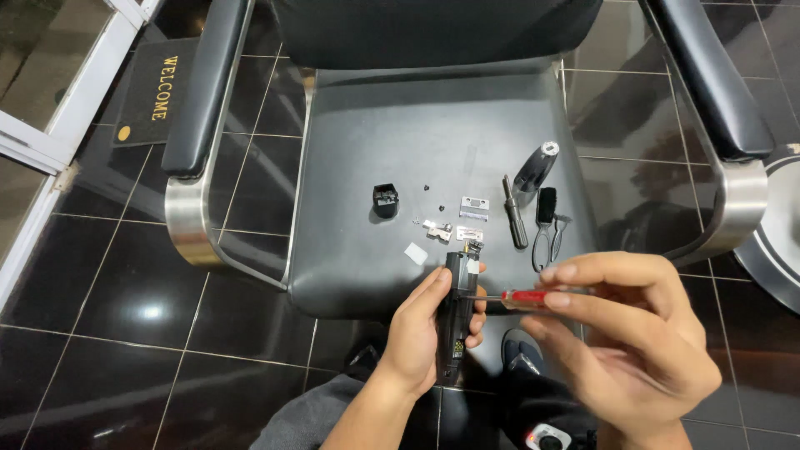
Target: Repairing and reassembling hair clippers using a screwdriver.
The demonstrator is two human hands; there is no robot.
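My left hand [419,333] grips a long black device body [455,312] upright over the front edge of a black chair seat [375,133]. My right hand [621,333] pinches a small red-handled screwdriver [523,297], whose thin shaft points left and touches the side of the black body. Small metal parts [473,207] lie on the seat just beyond the body.
On the seat lie a black cap [385,200], a white scrap [416,253], a dark screwdriver [515,223], a grey-tipped cylinder [536,167], a small black brush [546,204] and wire scissors [547,243]. Chrome armrests [187,217] flank the seat. A doormat [157,92] lies on dark tiles.
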